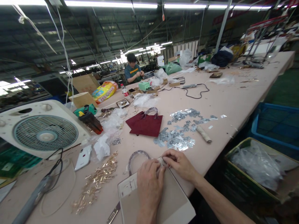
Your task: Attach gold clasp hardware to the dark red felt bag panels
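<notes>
A beige bag panel (pixel 171 194) with a rounded dark handle (pixel 134 157) lies on the table right before me. My left hand (pixel 150 183) rests on the panel, its fingers bent and closed at the top edge near the handle's end. At that same edge, my right hand (pixel 178 163) pinches with thumb and forefinger; what sits between them is too small to make out. Beyond my hands lie a pile of thin silver metal plates (pixel 178 140) and dark red bag pieces (pixel 148 124) with a handle. Gold-coloured metal fittings (pixel 100 177) are scattered to the left.
A box fan (pixel 46 129), a phone (pixel 83 157) and a grey corded tool (pixel 35 199) occupy the left side. A thread cone (pixel 203 134) lies to the right. Past the table's right edge stand a blue crate (pixel 275 124) and a bin of plastic (pixel 259 165). A person (pixel 133 70) sits across.
</notes>
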